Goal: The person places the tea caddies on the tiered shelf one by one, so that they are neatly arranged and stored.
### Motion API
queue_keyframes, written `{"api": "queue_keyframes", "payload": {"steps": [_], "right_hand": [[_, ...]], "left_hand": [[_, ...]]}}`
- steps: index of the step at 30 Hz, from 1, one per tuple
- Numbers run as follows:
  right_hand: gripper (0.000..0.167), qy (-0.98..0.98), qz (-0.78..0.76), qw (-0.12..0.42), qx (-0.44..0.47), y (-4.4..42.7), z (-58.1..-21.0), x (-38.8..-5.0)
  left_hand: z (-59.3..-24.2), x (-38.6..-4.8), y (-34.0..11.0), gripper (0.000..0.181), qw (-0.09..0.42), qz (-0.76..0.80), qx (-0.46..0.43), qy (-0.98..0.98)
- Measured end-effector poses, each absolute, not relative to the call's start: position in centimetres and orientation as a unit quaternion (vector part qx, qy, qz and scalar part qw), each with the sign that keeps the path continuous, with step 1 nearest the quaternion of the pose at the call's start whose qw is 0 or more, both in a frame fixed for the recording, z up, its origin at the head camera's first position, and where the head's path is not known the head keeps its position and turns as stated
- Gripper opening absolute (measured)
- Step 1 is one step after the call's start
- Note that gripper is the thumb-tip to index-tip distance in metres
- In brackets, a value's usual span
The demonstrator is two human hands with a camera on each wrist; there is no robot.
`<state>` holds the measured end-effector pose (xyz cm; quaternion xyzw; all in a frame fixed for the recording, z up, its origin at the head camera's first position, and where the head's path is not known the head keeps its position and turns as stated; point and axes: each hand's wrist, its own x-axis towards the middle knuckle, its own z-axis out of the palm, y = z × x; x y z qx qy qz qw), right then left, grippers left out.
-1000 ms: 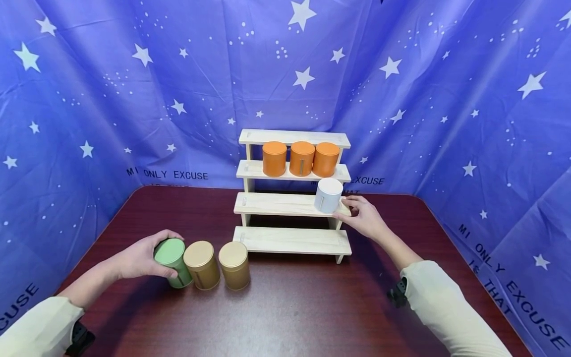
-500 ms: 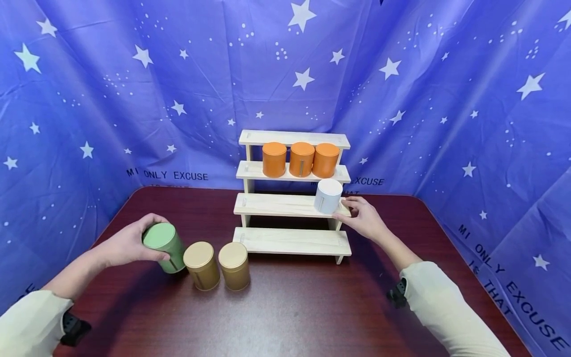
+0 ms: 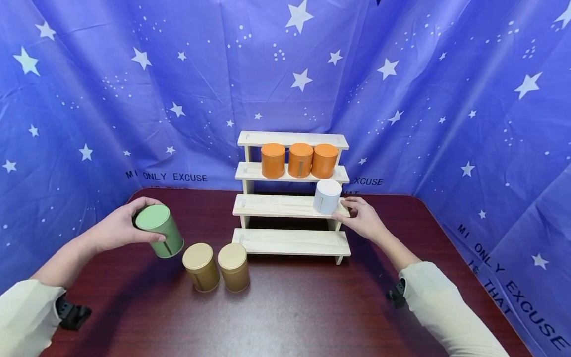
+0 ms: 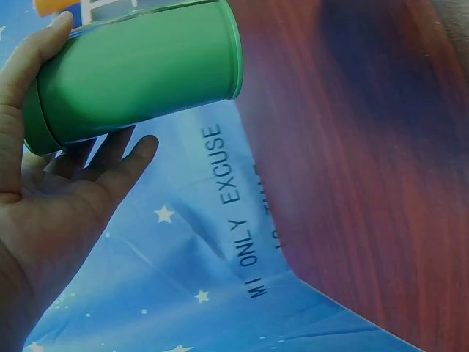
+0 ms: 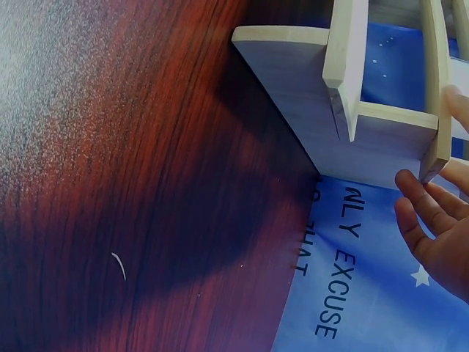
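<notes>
My left hand [image 3: 119,225] grips a green lidded tin [image 3: 162,230] near its lid, thumb on one side and fingers on the other. That tin [image 4: 146,70] is held tilted above the table in the left wrist view. Two gold tins [image 3: 201,267] stand upright side by side to its right. At the right end of a four-tier wooden stand [image 3: 276,204], my right hand [image 3: 365,219] holds the end of the second board from the bottom, seen closer in the right wrist view [image 5: 440,220]. A white tin [image 3: 327,197] stands on that board beside the fingers.
Three orange tins [image 3: 273,161] stand in a row on the third tier. The dark red wooden table [image 3: 285,312] runs in front of the stand. A blue star-printed cloth [image 3: 187,74] hangs behind and at both sides.
My left hand has lifted the green tin away from the gold tins, moving it up and to the left. My right hand has stayed at the stand's end.
</notes>
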<state>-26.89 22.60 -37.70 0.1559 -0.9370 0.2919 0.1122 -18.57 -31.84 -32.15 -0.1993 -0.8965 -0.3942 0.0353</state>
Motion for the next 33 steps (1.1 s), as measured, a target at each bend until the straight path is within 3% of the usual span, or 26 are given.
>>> {"api": "queue_keyframes", "payload": {"steps": [11,33], "right_hand": [[0.060,-0.937,0.297,0.109,0.148,22.5,-37.6,-26.8],[0.059,-0.936,0.297,0.117,0.149,22.7,-37.9,-26.9]], "left_hand": [[-29.7,-19.2,-31.0,0.061,0.051,-0.372,-0.184,-0.908],[-27.5,-20.8,-28.1,0.069,0.036,-0.360,-0.150,-0.920]]}}
